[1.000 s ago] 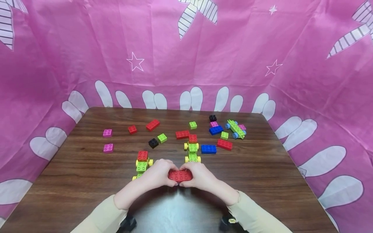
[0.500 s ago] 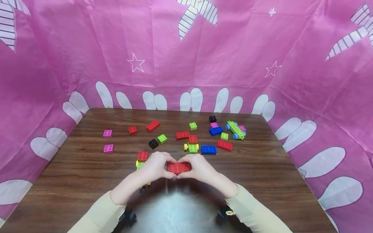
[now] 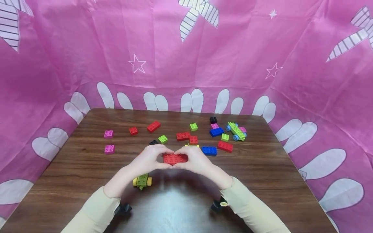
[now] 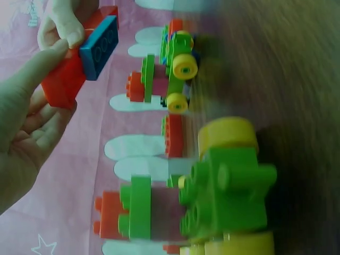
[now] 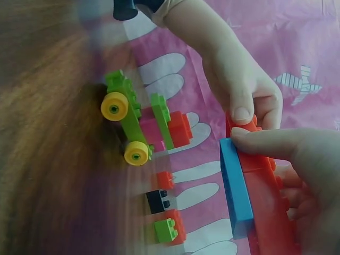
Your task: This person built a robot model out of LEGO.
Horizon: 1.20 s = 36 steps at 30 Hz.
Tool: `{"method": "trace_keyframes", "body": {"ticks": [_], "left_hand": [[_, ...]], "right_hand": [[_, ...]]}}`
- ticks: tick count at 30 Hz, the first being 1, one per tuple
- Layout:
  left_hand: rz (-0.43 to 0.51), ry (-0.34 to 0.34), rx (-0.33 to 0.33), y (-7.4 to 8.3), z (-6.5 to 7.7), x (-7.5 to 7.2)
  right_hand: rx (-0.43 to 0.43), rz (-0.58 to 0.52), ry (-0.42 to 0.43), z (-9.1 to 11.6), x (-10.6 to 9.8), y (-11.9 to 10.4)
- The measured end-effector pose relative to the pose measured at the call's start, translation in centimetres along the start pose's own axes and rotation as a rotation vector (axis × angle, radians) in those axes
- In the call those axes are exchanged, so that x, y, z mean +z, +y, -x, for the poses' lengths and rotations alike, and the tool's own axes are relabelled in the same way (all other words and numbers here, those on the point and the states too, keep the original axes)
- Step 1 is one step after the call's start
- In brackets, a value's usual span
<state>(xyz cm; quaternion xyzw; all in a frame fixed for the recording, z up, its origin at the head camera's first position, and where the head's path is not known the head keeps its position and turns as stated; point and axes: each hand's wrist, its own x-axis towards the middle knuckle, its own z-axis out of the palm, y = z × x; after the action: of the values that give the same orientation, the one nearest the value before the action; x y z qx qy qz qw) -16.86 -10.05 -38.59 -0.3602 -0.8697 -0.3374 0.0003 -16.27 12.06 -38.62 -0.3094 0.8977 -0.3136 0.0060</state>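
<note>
Both hands are occupied: the left hand (image 3: 150,158) and the right hand (image 3: 197,158) pinch opposite ends of one red piece (image 3: 170,158), fingertips nearly meeting at its middle. We see the piece raised above the surface (image 3: 73,174), in front of the person. It looks like two red bricks end to end, with a blue brick (image 5: 236,191) against the underside, seemingly spanning the join.

We judge the step in hand to be seating these bricks together. The next move, as we read it, calls for even pressure from both hands, with the red row straight and the blue brick flat beneath it.

Just beyond, we find a yellow-wheeled car (image 3: 142,181) under the left forearm, bearing pink, green and red bricks, and a second yellow-wheeled car (image 4: 178,69), mostly hidden by the right hand in the head view. Farther out lie a blue eight-stud brick (image 3: 209,150), a red eight-stud brick (image 3: 225,146) and a blue-wheeled green chassis (image 3: 236,132).
</note>
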Motion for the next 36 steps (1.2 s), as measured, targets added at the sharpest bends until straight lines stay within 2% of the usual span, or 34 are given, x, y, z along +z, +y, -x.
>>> {"method": "trace_keyframes", "body": {"ticks": [8,13,18,24,27,32,36], "left_hand": [[0.012,0.041,0.056,-1.5,0.3,-1.0],[0.026,0.075,0.099,-2.4,0.4,-1.8],[0.066,0.106,0.104,-4.0,0.8,-2.9],[0.106,0.101,0.069,-6.3,1.7,-4.0],[0.119,0.085,0.020,-7.3,2.3,-4.3],[0.182,0.021,-0.096,-8.6,3.3,-4.3],[0.234,-0.046,-0.139,-9.2,3.8,-4.2]], "right_hand": [[0.028,0.024,0.012,-1.6,-0.1,-0.3],[0.002,0.057,0.026,-2.5,0.0,-0.4],[0.001,0.053,0.045,-3.2,0.3,-0.2],[0.042,0.057,0.060,-3.9,0.6,0.1],[0.054,0.055,0.072,-4.3,0.7,0.1],[0.071,0.032,0.090,-4.9,0.9,0.0],[0.077,0.029,0.090,-5.3,1.0,-0.1]]}}
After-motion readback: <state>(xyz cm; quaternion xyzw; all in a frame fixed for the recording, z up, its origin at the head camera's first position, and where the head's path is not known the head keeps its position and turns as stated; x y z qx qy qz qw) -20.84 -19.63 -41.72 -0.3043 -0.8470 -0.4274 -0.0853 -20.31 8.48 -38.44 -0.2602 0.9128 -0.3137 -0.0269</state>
